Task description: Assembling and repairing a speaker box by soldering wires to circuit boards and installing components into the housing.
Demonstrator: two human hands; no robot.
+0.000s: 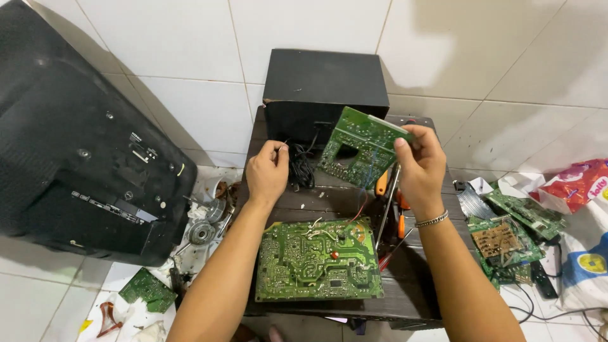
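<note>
Two hands up: right hand (419, 166) grips small board (358, 147), left hand (267, 172) pinches wire (283, 145).

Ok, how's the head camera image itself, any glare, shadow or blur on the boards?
Head view: even, bright light, no blur; the small green board in the right hand is sharp. Soft shadows fall on the wall tiles and under the large board on the dark table. Wide-angle bending shows at the edges. Left hand pinches thin wires.

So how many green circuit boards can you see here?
At least 5: one in the right hand at, a large one on the table, one on the floor left, and two or more piled right; others may be hidden.
</note>
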